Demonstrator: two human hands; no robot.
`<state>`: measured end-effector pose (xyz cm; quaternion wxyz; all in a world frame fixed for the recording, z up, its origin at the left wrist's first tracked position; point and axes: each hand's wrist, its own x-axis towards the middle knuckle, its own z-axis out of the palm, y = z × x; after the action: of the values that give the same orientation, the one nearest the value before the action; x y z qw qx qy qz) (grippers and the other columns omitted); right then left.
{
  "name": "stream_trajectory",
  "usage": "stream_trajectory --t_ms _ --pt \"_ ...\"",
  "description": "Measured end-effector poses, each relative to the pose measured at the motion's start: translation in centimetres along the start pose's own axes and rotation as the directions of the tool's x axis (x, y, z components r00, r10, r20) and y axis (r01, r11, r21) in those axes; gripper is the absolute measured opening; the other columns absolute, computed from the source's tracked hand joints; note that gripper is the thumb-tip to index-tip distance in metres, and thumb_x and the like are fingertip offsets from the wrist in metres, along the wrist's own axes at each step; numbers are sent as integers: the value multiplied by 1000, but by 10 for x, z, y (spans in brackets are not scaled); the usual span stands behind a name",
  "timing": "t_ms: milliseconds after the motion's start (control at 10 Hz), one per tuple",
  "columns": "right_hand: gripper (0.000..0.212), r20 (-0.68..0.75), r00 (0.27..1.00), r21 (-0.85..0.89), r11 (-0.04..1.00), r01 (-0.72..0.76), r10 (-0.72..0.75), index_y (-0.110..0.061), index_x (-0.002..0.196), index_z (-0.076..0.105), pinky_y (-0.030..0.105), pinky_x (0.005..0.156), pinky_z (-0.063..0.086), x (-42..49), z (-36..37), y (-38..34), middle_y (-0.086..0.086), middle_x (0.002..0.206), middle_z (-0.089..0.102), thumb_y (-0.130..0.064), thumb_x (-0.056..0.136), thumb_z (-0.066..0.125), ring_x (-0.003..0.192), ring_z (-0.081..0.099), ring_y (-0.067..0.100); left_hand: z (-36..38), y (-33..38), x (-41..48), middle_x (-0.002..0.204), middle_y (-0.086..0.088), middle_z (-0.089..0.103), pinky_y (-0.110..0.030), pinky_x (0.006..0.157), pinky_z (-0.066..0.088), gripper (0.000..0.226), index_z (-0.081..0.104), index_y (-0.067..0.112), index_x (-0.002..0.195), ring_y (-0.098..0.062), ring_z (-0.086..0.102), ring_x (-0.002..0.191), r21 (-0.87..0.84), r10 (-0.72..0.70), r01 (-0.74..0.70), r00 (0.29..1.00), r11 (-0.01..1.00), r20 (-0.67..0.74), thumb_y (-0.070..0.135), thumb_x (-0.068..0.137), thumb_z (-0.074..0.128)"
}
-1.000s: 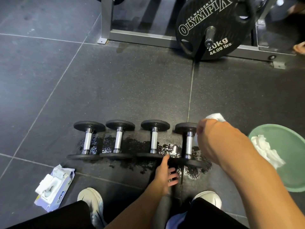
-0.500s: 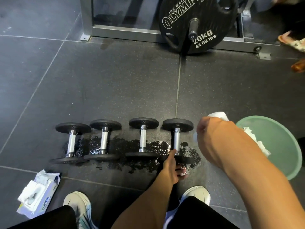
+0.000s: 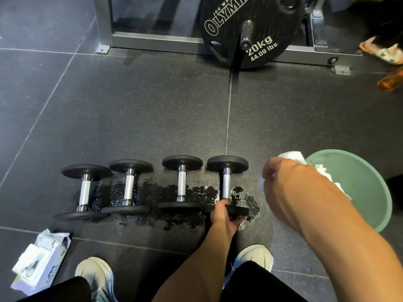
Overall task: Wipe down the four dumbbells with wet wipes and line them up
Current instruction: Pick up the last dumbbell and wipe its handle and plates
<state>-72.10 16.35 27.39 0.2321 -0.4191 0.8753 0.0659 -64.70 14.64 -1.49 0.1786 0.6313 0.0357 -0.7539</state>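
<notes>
Several small black dumbbells with chrome handles lie in a row on the dark rubber floor, over a wet patch [image 3: 152, 199]. From left: the first dumbbell [image 3: 84, 191], the second dumbbell [image 3: 129, 187], the third dumbbell [image 3: 181, 184], the fourth dumbbell [image 3: 226, 182]. My left hand [image 3: 222, 216] grips the near end plate of the fourth dumbbell. My right hand [image 3: 285, 186] hovers to the right of the row and clutches a crumpled white wet wipe [image 3: 292, 155].
A green bin [image 3: 370, 192] with used wipes stands at the right. A wet wipe pack [image 3: 39, 262] lies at the lower left. Behind are a metal rack frame [image 3: 152, 40] and a 20 kg weight plate [image 3: 248, 29]. My shoes [image 3: 96, 277] are at the bottom.
My left hand has reached forward and taken hold of the near plate of the rightmost dumbbell. The right hand with the wipe has stayed about where it was; the view has shifted.
</notes>
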Motion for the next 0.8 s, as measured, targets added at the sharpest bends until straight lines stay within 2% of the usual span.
stream_trajectory --t_ms 100,200,300,400,500,600,700,800 --pt "30 8 1000 -23 999 29 -29 -31 124 48 30 62 41 8 3 14 -2 83 43 -15 100 44 74 49 24 1 0 -3 100 -24 59 -62 70 60 5 58 -3 95 -41 60 82 -9 14 -15 999 1000 -39 0 91 59" --pt "28 -34 999 33 999 12 -11 -31 123 49 34 70 42 10 3 15 -1 83 41 -16 100 43 82 47 28 2 2 -2 99 -26 60 -68 82 59 7 58 -6 97 -42 61 79 -25 35 -37 997 999 -76 -3 90 57" --pt "23 -58 994 48 995 90 -87 -21 118 55 34 71 46 11 8 20 2 94 55 -20 99 42 79 51 28 4 4 -4 101 -27 60 -70 82 58 9 59 -8 95 -42 61 78 -31 59 -62 994 998 -95 -5 87 57" --pt "22 -132 983 67 988 140 -130 -20 117 54 32 69 42 14 11 27 1 95 55 -20 100 41 78 51 27 2 8 0 110 -29 61 -75 78 57 19 61 -9 102 -48 62 89 5 47 -46 995 999 -87 -4 84 57" --pt "26 -147 982 28 992 125 -120 -21 124 45 27 59 34 10 1 27 5 85 48 -15 100 39 70 46 25 0 16 -11 105 -27 58 -77 74 53 12 57 -6 100 -51 61 98 78 -3 8 998 997 -71 -5 89 54" --pt "43 -63 997 -13 999 46 -47 -26 136 32 30 53 25 3 -19 21 7 93 48 -7 98 42 75 45 27 -8 25 -30 106 -25 54 -75 65 51 6 55 -4 95 -54 57 109 159 -37 47 997 986 -65 -4 89 53" --pt "34 -143 974 98 977 189 -174 -7 139 32 31 56 32 4 -5 17 6 83 47 -9 105 36 65 44 25 -27 34 -61 121 -28 55 -76 56 54 20 59 -5 104 -58 57 115 230 -65 71 997 971 -34 -4 85 55" --pt "30 -135 948 125 945 303 -287 -4 135 31 36 55 37 3 -2 10 0 71 36 -12 107 38 61 43 26 -49 49 -114 103 -23 55 -81 66 53 15 57 -6 103 -49 62 97 338 -69 73 997 938 -22 -6 88 54"
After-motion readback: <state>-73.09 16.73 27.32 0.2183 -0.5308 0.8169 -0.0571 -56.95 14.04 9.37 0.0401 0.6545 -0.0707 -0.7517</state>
